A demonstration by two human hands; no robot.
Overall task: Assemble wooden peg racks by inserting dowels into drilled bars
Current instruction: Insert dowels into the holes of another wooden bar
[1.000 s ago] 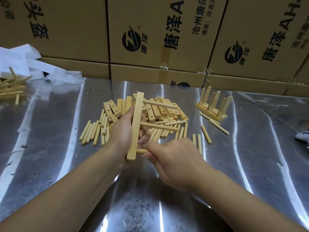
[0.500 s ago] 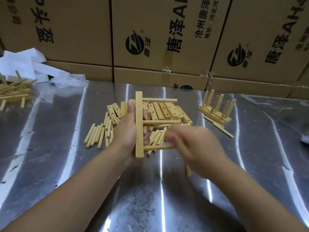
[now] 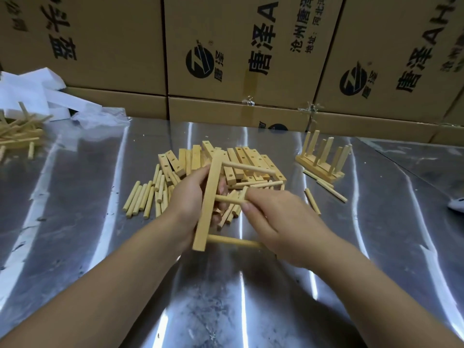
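Observation:
My left hand (image 3: pixel 185 204) grips a drilled wooden bar (image 3: pixel 203 232), held nearly upright above the steel table (image 3: pixel 75 222). Three dowels stick out of the bar to the right: a top dowel (image 3: pixel 248 168), a middle dowel (image 3: pixel 229 200) and a bottom dowel (image 3: pixel 233 241). My right hand (image 3: pixel 281 222) pinches the outer end of the middle dowel with thumb and fingertips. Its palm hides the far end of the bottom dowel.
A pile of drilled bars (image 3: pixel 241 159) lies behind my hands, with loose dowels (image 3: pixel 143 199) to its left. A finished rack (image 3: pixel 324 159) stands at the right. More wooden pieces (image 3: pixel 17 131) and white paper (image 3: pixel 37 96) lie far left. Cardboard boxes (image 3: pixel 251 46) wall the back.
My right hand left the bottom dowel, swung out to the right, and now pinches the middle dowel. The bar has tilted slightly in my left hand.

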